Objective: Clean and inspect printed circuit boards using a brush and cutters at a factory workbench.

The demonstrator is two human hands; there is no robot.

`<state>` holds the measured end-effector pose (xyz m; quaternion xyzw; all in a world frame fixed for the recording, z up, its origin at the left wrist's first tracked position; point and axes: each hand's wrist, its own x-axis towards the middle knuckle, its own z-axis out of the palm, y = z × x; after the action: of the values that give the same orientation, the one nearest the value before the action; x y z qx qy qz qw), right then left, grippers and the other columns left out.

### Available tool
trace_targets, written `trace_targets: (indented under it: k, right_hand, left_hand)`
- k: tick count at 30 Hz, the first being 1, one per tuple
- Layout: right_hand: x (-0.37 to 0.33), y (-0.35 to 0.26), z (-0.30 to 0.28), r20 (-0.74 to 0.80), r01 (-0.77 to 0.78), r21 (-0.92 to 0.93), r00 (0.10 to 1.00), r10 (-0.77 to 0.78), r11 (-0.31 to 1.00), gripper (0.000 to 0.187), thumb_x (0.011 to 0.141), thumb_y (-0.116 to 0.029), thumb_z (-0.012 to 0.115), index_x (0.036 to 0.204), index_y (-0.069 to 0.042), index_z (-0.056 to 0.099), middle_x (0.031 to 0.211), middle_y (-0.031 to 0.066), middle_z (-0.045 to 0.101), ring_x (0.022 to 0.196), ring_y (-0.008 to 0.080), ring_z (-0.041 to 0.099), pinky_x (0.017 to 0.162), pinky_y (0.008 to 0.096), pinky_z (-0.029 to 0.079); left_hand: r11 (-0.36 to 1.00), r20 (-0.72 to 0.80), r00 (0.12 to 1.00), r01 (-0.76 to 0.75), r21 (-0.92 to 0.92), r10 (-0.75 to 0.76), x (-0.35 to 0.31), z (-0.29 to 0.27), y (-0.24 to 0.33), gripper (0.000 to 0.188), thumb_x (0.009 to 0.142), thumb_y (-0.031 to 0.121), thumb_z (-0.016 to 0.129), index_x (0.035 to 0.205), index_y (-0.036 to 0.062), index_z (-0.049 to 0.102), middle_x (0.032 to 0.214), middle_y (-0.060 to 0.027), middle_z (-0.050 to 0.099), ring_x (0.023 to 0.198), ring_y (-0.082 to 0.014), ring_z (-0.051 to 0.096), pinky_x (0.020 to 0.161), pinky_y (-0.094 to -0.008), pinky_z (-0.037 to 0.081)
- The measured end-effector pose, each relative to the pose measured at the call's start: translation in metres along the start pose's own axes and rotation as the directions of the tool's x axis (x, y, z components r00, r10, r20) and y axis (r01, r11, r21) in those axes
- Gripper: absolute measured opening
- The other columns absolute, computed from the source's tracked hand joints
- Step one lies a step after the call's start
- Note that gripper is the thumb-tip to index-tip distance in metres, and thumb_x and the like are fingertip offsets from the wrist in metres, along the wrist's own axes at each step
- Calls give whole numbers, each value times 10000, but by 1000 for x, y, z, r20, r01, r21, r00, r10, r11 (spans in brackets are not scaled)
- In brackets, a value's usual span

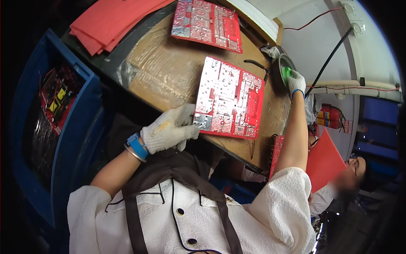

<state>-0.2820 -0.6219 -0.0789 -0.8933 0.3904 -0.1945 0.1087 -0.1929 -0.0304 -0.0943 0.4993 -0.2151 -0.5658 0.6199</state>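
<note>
In a white knit glove, my left hand (pixel 169 130) is closed on the lower left edge of a red circuit board (pixel 230 101), whose silvery solder side faces up. The board lies tilted near the table's front edge. My right hand (pixel 297 82), also gloved, reaches to the far right and grips a bright green object (pixel 286 73) whose kind I cannot make out. That green object is inside a round grey dish (pixel 277 75). A second red circuit board (pixel 207 24) lies farther back, solder side up.
Cardboard covered in clear tape tops the worktable (pixel 156 63). Dark-handled pliers (pixel 255 64) lie beside the dish. Red sheets (pixel 114 21) are stacked at back left. A blue bin (pixel 72 127) with circuit boards stands left. Another person (pixel 323 199) is at right, near a red sheet (pixel 325 161).
</note>
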Motion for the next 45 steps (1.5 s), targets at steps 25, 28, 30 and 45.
trace_targets:
  k: [25, 28, 30, 45]
  right_hand:
    - [-289, -312, -12, 188, 118, 179, 970, -152, 977, 325, 951, -120, 674, 1264, -57, 734, 1066, 215, 768, 1010, 253, 774, 930, 340, 562]
    - [-315, -303, -5, 4, 350, 226, 933, -360, 909, 291, 936, -137, 698, 1218, -87, 750, 998, 217, 760, 901, 290, 767, 843, 362, 581]
    - [-332, -303, 9, -180, 614, 138, 787, -590, 777, 246, 929, -173, 730, 1166, -118, 767, 947, 235, 745, 825, 354, 761, 776, 398, 596]
    - [-289, -275, 11, -122, 304, 259, 952, -282, 917, 237, 977, -215, 680, 1173, -113, 764, 977, 210, 757, 862, 358, 763, 777, 410, 609]
  left_hand:
    - [997, 53, 998, -47, 55, 44, -1, -2, -6, 431, 937, 98, 652, 1340, -15, 545, 918, -79, 659, 526, -113, 577, 460, -259, 469]
    - [996, 41, 996, -84, -13, 84, 3, -11, -20, 403, 935, 99, 654, 1311, -6, 556, 898, -72, 654, 506, -118, 560, 459, -254, 459]
    - [997, 25, 997, -79, -21, 79, 1, -7, -21, 406, 935, 93, 649, 1317, -8, 556, 876, -63, 641, 500, -113, 554, 456, -253, 454]
    - [990, 10, 995, -102, -93, 104, 2, -4, -19, 467, 905, 120, 684, 1318, -58, 561, 909, -101, 662, 551, -136, 598, 473, -261, 503]
